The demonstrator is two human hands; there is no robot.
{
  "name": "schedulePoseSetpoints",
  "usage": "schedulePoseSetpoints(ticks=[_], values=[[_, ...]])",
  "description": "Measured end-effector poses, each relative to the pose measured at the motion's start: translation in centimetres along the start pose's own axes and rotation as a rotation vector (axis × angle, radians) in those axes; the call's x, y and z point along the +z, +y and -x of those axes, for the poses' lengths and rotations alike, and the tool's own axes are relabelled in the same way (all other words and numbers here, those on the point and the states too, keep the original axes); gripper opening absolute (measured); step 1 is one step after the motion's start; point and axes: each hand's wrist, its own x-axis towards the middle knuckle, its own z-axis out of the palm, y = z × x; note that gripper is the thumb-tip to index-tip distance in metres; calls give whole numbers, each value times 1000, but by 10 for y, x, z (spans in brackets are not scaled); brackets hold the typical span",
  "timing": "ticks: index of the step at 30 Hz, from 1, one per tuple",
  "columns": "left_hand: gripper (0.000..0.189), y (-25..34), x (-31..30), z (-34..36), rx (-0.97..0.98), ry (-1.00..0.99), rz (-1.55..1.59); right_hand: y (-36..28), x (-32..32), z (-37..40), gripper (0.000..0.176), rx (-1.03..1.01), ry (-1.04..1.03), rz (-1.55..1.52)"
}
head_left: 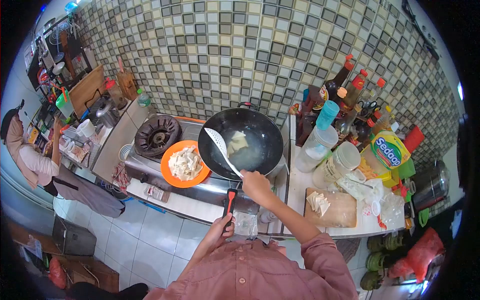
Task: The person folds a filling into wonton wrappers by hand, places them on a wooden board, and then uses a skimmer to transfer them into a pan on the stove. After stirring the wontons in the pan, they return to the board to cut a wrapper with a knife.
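Note:
A black wok (pixel 270 142) sits over the stove, with liquid and a few pale folded dough pieces (pixel 237 143) in its middle. My left hand (pixel 221 228) is closed around the wok's black and red handle (pixel 229 205). In my right hand (pixel 257 187) is the handle of a white slotted spatula (pixel 217 138), its perforated head inside the wok near the left wall. Left of the wok stands an orange plate (pixel 185 184) heaped with more pale dough pieces (pixel 185 164).
A second burner (pixel 157 136) lies left of the plate. On the right counter are a wooden board (pixel 340 212) with folded dough pieces, plastic jars (pixel 345 159), sauce bottles (pixel 336 77) and a yellow Sedaap pack (pixel 389 151). Another person (pixel 37 160) works at the far-left counter.

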Motion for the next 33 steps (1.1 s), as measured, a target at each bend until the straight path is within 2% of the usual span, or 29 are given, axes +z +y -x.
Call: schedulePoseSetpoints(ticks=[3, 6, 7, 9, 12, 18, 22, 24, 29, 33], values=[[26, 0, 1, 1, -1, 3, -3, 3, -1, -4, 19, 26, 18, 62], [25, 0, 0, 1, 2, 7, 3, 19, -1, -29, 20, 136, 96, 72], [25, 0, 0, 1, 0, 6, 11, 25, 0, -37, 20, 132, 97, 71], [25, 0, 2, 2, 2, 7, 18, 33, -3, -49, 16, 77, 263, 194], [26, 0, 0, 2, 4, 3, 40, 41, -11, -59, 15, 87, 314, 196], [26, 0, 2, 2, 7, 11, 26, 35, -6, -58, 17, 211, 288, 220], [27, 0, 1, 2, 1, 10, 24, 17, -7, -46, 19, 200, 219, 190], [27, 0, 0, 1, -2, 5, 19, 6, -5, -39, 20, 80, 86, 144], [26, -2, -1, 1, 2, -8, 41, -2, 1, -33, 20, 82, 82, 110], [26, -2, -2, 0, 9, -19, 25, 22, -7, -45, 20, 141, 161, 132]])
